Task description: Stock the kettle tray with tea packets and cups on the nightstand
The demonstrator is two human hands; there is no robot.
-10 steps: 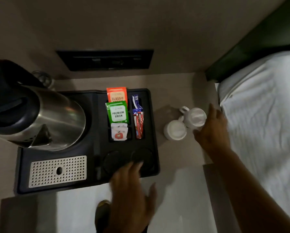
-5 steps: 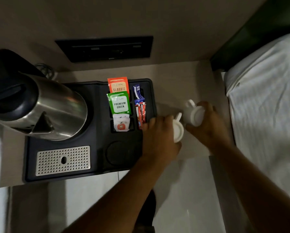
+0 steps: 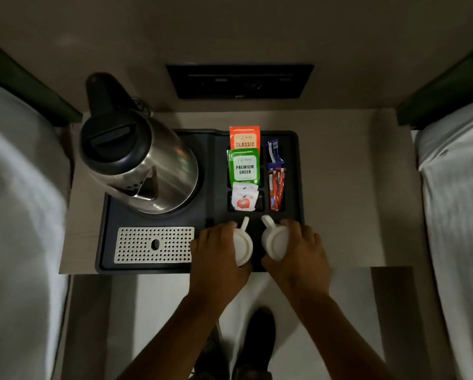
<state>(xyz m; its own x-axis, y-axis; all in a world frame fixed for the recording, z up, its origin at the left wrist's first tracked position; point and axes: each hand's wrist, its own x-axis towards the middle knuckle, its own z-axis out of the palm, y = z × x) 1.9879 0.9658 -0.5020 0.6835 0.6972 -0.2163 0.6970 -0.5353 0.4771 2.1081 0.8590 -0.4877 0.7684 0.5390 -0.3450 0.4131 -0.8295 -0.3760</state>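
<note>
On the desk (image 3: pixel 339 187) between two beds, the black kettle tray (image 3: pixel 109 242) carries a steel kettle (image 3: pixel 145 165) at its far left and a perforated drip grate (image 3: pixel 154 244) in front of it; neither is part of the step in hand.

The left hand (image 3: pixel 216 259) has its fingers curled around the left white cup (image 3: pixel 242 246), gripping the body from the outer side, handle pointing away toward the packets. The right hand (image 3: pixel 298 250) grips the right white cup (image 3: pixel 275 242) the same way. Both cups are at the tray's near right corner, close side by side, not clearly touching.

These look like small ceramic cups: light, rigid, smooth and chippable, so a wrap around the body is the secure hold, with care not to knock them together.

Behind them the slots hold an orange Classic tea packet (image 3: pixel 245 138), a green Premium Green tea packet (image 3: pixel 243 167), a white sachet (image 3: pixel 243 198) and red and blue stick sachets (image 3: pixel 276 176).

The hands hide the cup bases and whatever recesses lie beneath, so I cannot tell whether the cups are seated or just above the tray. The dim light blurs the small print.
</note>
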